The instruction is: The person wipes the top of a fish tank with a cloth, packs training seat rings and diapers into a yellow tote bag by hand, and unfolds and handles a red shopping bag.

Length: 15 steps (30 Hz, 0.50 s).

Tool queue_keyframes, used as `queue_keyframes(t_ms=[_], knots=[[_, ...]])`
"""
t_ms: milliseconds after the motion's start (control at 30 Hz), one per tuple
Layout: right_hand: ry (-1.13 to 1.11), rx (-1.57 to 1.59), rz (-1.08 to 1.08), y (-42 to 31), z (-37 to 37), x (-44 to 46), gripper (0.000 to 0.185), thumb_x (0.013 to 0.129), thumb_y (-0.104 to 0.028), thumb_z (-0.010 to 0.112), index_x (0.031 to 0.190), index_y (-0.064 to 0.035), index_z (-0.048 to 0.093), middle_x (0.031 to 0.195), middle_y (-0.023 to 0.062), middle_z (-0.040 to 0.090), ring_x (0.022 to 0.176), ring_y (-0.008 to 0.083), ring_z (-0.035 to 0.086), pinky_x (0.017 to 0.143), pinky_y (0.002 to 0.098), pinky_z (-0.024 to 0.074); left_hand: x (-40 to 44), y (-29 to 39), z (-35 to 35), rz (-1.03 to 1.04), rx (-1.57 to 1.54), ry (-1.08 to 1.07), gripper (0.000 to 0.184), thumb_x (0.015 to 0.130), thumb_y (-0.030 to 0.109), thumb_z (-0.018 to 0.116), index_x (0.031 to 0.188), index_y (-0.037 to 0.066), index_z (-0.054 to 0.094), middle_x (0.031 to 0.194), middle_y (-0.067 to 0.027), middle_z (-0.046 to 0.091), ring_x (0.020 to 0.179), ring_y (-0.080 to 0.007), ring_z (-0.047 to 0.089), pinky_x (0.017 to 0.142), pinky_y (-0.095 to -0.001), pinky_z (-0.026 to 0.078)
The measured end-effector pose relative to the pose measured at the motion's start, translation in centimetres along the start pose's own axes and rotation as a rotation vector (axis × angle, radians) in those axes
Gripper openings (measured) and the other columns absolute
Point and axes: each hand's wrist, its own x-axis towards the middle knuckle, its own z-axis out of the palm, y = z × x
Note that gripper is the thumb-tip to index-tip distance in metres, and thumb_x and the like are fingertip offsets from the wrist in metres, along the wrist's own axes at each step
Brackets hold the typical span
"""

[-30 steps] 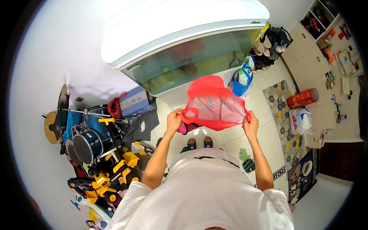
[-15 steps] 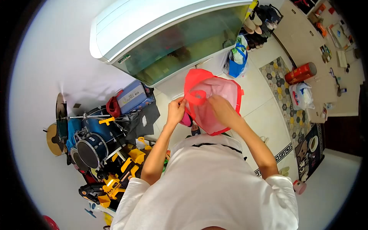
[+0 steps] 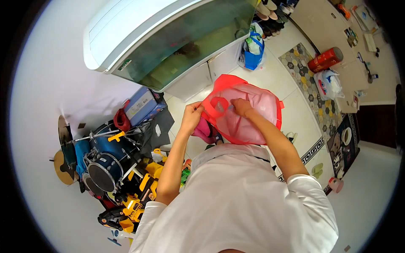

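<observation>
A red bag (image 3: 260,107) with a pale pink lining hangs in front of my body, its mouth turned up towards me. My left hand (image 3: 193,117) pinches the left edge of the bag between thumb and fingers. Beside those fingertips, a red handle loop (image 3: 219,108) curls over the opening. My right hand (image 3: 242,107) reaches over the bag's mouth with its fingers curled, close to the lining and the loop. What its fingertips grip, if anything, is hidden. Below the left edge of the bag a magenta item (image 3: 204,130) shows in part.
A fish tank (image 3: 181,55) on a white cabinet (image 3: 190,82) stands ahead. To the left are a drum kit (image 3: 105,168) and yellow toy diggers (image 3: 133,207). A blue bag (image 3: 253,59), a patterned mat (image 3: 301,69) and a red cylinder (image 3: 325,60) lie ahead and right.
The view has shifted. The bag's mouth spreads further right, and more of the magenta item shows beneath it. My left hand keeps its pinch on the edge; my right hand stays over the opening.
</observation>
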Motion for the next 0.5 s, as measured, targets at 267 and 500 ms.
queue_keyframes(t_ms=[267, 500], knots=[[0.298, 0.442, 0.094, 4.0, -0.2, -4.5, 0.022, 0.079, -0.016, 0.058, 0.098, -0.0044, 0.057, 0.090, 0.0224, 0.063, 0.084, 0.0386, 0.060, 0.070, 0.0458, 0.0492, -1.7, 2.2, 9.8, 0.164, 0.536, -0.455, 0.025, 0.082, 0.005, 0.053, 0.103, -0.004, 0.060, 0.077, -0.0209, 0.060, 0.073, -0.0209, 0.062, 0.064, -0.0335, 0.047], [0.492, 0.818, 0.311, 11.8, -3.7, -10.9, 0.026, 0.079, -0.014, 0.058, 0.103, -0.0044, 0.055, 0.090, 0.0221, 0.063, 0.084, 0.0379, 0.061, 0.070, 0.0447, 0.0495, -5.7, 5.7, 20.3, 0.299, 0.722, -0.851, 0.061, 0.082, 0.005, 0.057, 0.138, 0.004, 0.032, 0.083, -0.0231, 0.061, 0.074, -0.0413, 0.058, 0.067, -0.0423, 0.047]])
